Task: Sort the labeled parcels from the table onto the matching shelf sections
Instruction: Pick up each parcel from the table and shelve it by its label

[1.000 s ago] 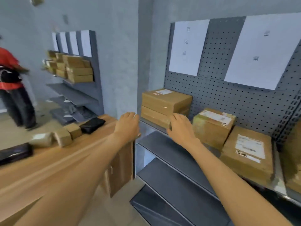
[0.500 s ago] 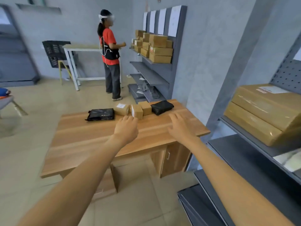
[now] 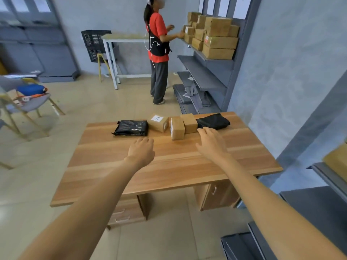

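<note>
Fingers [image 3: 207,131] of the right hand [image 3: 211,143] spread and straight, holding nothing, tips just short of the black pouch [image 3: 214,121] and the rear small carton [image 3: 189,122]. Fingers of the left hand [image 3: 140,152] loosely extended, likewise empty, poised above the tabletop [image 3: 169,166] near the flat black bag [image 3: 131,127].

Five parcels lined along the far edge: flat black bag, labelled carton [image 3: 158,122] with handwriting on top, front small carton [image 3: 177,130], rear small carton, black pouch. All unsorted on the wood.

Probably the reach for the next pick, nothing grasped yet. Next: close on one parcel, most likely a small carton or the pouch under the right hand, read its label, then turn right toward the grey shelf [image 3: 319,207].

Beyond, another person [image 3: 158,53] at a far shelf [image 3: 206,59] stacked with cartons.
</note>
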